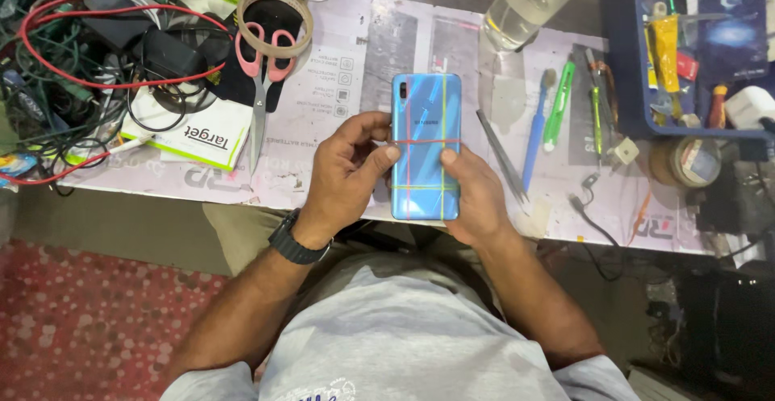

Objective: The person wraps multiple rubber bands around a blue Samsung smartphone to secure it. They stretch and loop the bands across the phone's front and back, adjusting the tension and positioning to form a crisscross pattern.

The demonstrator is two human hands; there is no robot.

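Note:
A light blue smartphone (426, 144) lies back-up near the front edge of the work mat (323, 102), wrapped in several thin coloured rubber bands running lengthwise and crosswise. My left hand (345, 177) grips its left edge, thumb pressed on the back near a red band. My right hand (476, 195) holds the lower right corner and edge. A black watch (297, 244) sits on my left wrist.
Pink-handled scissors (262, 86) and a tape roll (274, 18) lie at the left, beside tangled cables (73, 62). Tweezers (502, 157), a blue toothbrush (536, 131) and a green tool (559, 102) lie right of the phone. A plastic bottle (529, 2) and blue tray (694, 46) stand behind.

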